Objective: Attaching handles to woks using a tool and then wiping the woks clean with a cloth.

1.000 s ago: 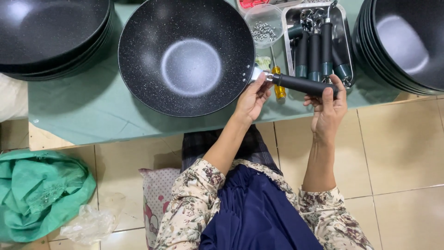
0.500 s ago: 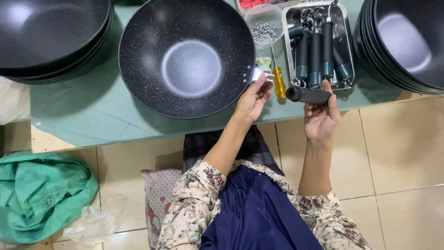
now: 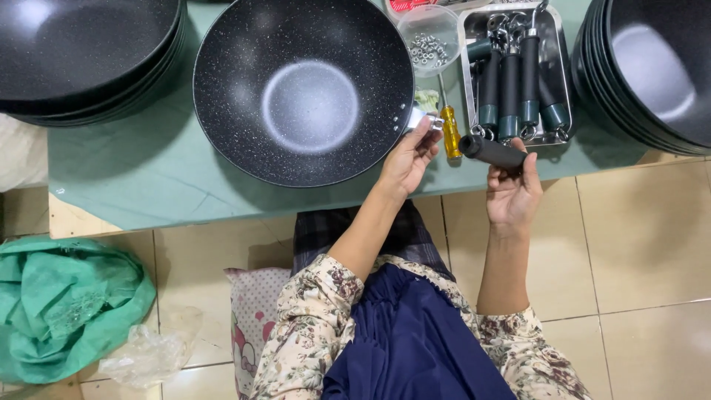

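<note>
Handle not yet fitted to the wok

The speckled black wok point(image 3: 304, 89) lies on the green table point(image 3: 148, 170); the left hand point(image 3: 406, 159) pinches its bare metal bracket point(image 3: 424, 121) at the wok's near-right rim, while the right hand point(image 3: 512, 194), fingers curled, holds a loose black handle point(image 3: 492, 151) just right of it.

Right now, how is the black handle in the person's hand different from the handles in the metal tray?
The handle in the right hand is alone, lifted off the table and lying crosswise. The tray handles lie packed together in the metal tray, pointing lengthwise. The held one looks all black; the tray ones show teal ends and metal fittings. Both kinds are dark, rod-shaped grips. The left hand touches the wok bracket.
</note>
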